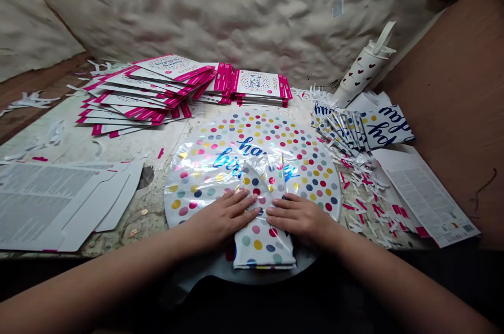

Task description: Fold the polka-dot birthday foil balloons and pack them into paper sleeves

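Observation:
A round white foil balloon (255,126) with coloured dots and blue lettering lies flat in front of me, its near edge jutting past the table edge. On top of it rests a folded foil balloon (260,247) with the same dots, doubled into a narrow strip with a pointed far end. My left hand (226,213) lies flat on the strip's left side, fingers stretched out and pointing inward. From the right, my right hand (305,218) presses on the same strip, its fingers also extended and nearly meeting the left ones.
Stacked pink-and-white packets (157,92) stand at the back left, with a smaller packet pile (258,87) beside them. Printed card sleeves (59,202) lie left. At right are folded balloons (350,129), paper scraps (366,187), another card sleeve (433,197) and a heart-patterned tumbler (360,74).

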{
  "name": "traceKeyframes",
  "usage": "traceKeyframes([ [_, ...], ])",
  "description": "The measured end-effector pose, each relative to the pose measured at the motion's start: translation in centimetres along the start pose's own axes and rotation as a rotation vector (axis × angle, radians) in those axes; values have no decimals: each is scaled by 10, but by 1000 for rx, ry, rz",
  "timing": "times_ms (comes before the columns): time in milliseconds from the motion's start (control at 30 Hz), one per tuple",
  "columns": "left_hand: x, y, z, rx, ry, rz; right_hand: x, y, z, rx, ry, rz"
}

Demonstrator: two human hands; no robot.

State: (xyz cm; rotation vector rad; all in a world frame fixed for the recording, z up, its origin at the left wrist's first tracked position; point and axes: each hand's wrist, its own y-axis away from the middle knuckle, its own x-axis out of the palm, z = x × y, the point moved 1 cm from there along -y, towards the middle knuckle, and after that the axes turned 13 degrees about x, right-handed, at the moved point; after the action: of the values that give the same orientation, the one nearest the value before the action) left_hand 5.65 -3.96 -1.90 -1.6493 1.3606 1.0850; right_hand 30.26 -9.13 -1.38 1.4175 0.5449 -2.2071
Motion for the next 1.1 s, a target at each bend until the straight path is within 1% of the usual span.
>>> traceKeyframes([
  [67, -8, 0, 1, -36, 87, -94, -5, -3, -2, 199, -195, 50],
  [100, -14, -2, 2, -95, 163, -138, -7, -6, -5, 314, -307, 64],
  [133, -21, -6, 5, -193, 259, -172, -8, -9, -8, 431, -419, 79],
  [200, -34, -17, 15, -488, 488, -196, -11, -16, -17, 677, -601, 92],
  [233, -39, -24, 21, -633, 595, -186, -12, -21, -21, 797, -646, 89],
  [267, -43, -31, 27, -749, 683, -168, -15, -25, -25, 902, -660, 77],
  [300, -45, -38, 33, -830, 748, -147, -17, -29, -27, 984, -655, 54],
  [333, -47, -44, 39, -877, 795, -124, -21, -33, -28, 1039, -616, 6],
  [367, -47, -49, 44, -902, 831, -105, -24, -37, -27, 1065, -536, -68],
  [400, -46, -54, 48, -916, 859, -93, -27, -41, -23, 1047, -422, -152],
  [433, -44, -56, 51, -935, 886, -87, -29, -46, -18, 985, -289, -218],
  [467, -43, -58, 53, -947, 910, -86, -28, -52, -12, 890, -147, -252],
  [500, -41, -59, 54, -953, 930, -89, -25, -57, -6, 782, -16, -245],
  [533, -41, -59, 55, -954, 949, -94, -21, -64, -1, 689, 78, -193],
  [567, -42, -58, 55, -952, 968, -101, -14, -69, 1, 634, 122, -114],
  [600, -43, -55, 54, -946, 989, -113, -8, -75, 0, 621, 140, -38],
  [633, -46, -51, 52, -938, 1010, -132, -1, -79, -2, 644, 145, 20],
  [667, -50, -46, 50, -932, 1027, -159, 4, -82, -6, 682, 142, 58],
  [733, -58, -35, 43, -940, 1108, -241, 12, -84, -15, 734, 139, 80],
  [800, -64, -26, 34, -963, 1234, -292, 17, -83, -21, 746, 157, 55],
  [867, -63, -27, 24, -976, 1321, -294, 22, -80, -24, 746, 177, 25],
  [900, -60, -31, 21, -975, 1324, -280, 25, -79, -24, 744, 184, 9],
  [967, -53, -44, 19, -981, 1265, -277, 31, -76, -26, 733, 189, -33],
  [1033, -46, -56, 22, -973, 1179, -286, 33, -73, -29, 705, 148, -79],
  [1100, -44, -61, 21, -918, 1072, -341, 24, -67, -32, 667, 46, -151],
])
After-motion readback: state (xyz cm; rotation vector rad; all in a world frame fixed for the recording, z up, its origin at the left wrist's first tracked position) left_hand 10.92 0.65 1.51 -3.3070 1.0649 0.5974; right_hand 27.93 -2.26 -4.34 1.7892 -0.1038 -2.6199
